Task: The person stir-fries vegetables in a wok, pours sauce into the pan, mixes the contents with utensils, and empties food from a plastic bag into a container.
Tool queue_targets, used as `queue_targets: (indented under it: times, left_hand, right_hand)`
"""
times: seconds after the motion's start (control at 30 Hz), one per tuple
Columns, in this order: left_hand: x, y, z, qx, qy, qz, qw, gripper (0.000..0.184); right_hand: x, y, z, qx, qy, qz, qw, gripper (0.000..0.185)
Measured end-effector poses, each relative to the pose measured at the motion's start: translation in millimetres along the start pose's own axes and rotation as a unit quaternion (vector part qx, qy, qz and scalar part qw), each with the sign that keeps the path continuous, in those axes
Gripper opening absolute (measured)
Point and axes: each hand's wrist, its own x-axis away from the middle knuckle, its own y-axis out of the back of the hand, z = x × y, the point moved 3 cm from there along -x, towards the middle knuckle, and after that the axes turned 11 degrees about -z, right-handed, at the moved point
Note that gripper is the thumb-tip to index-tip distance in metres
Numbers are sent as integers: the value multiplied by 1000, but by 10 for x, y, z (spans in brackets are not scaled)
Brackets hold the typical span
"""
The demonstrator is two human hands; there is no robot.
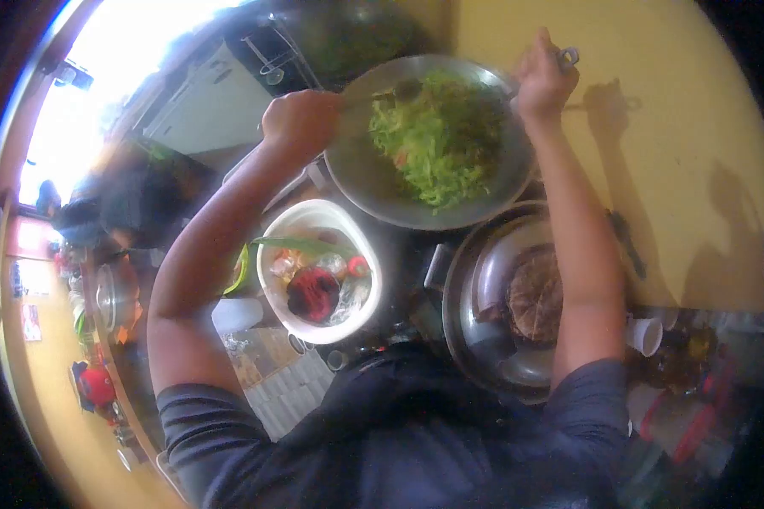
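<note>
A wide metal wok [356, 191] holds shredded green vegetables [437, 157]. My left hand [301, 125] is closed at the wok's left rim, around the handle of a long utensil. The dark, rounded head of that utensil [407, 91] lies over the vegetables; its exact kind is blurred. At the upper right, my right hand [547, 85] is a fist around a metal-handled utensil [570, 57] with a ring at its end. The working end of this one cannot be made out in the wok.
A white tub [273, 297] with food scraps and wrappers stands below the wok. Beside it sits a large pan with a glass lid [463, 322], under my right forearm. A yellow wall [688, 110] borders the right; a white cup [645, 336] is near its foot.
</note>
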Motion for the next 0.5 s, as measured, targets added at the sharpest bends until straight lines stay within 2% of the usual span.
queue_targets:
  times: [0.03,0.07,0.1,0.13,0.17,0.2,0.23,0.3,0.33,0.37,0.4,0.43,0.47,0.5]
  left_hand:
    - [-17,-54,53,-2,-4,-23,1000,26]
    - [-48,-215,147,-3,-4,-24,1000,26]
    - [-97,-441,263,7,-2,-43,999,24]
    - [-143,-615,327,16,-1,-63,998,24]
    - [-158,-693,342,15,-3,-67,998,24]
    - [-156,-780,368,44,37,-21,998,24]
    - [-177,-888,377,74,77,26,994,25]
    - [-308,-1306,276,173,74,79,979,26]
    - [-336,-1485,183,172,74,77,979,26]
    - [-371,-1638,48,212,87,63,971,27]
    - [-408,-1616,-76,253,99,47,961,28]
    - [-439,-1588,-165,253,98,41,962,28]
    - [-423,-1444,-277,288,71,20,955,28]
    - [-409,-1358,-321,321,45,1,946,28]
  right_hand:
    - [-102,4,-2,124,263,27,956,36]
    - [-100,10,-48,238,504,50,829,31]
    - [-124,83,-153,237,505,48,829,31]
    - [-179,172,-319,289,430,47,854,19]
    - [-254,275,-503,312,393,45,864,16]
    - [-329,380,-689,335,356,43,871,17]
    - [-387,483,-859,370,488,2,791,20]
    - [-353,530,-1080,393,607,-42,689,26]
    - [-356,574,-1140,344,484,-91,800,25]
    - [-334,608,-1208,283,346,-135,884,24]
    - [-309,623,-1296,212,198,-175,941,24]
    - [-283,617,-1392,133,46,-208,968,23]
    - [-267,605,-1531,49,-107,-231,966,23]
    - [-374,708,-1835,46,-105,-229,967,23]
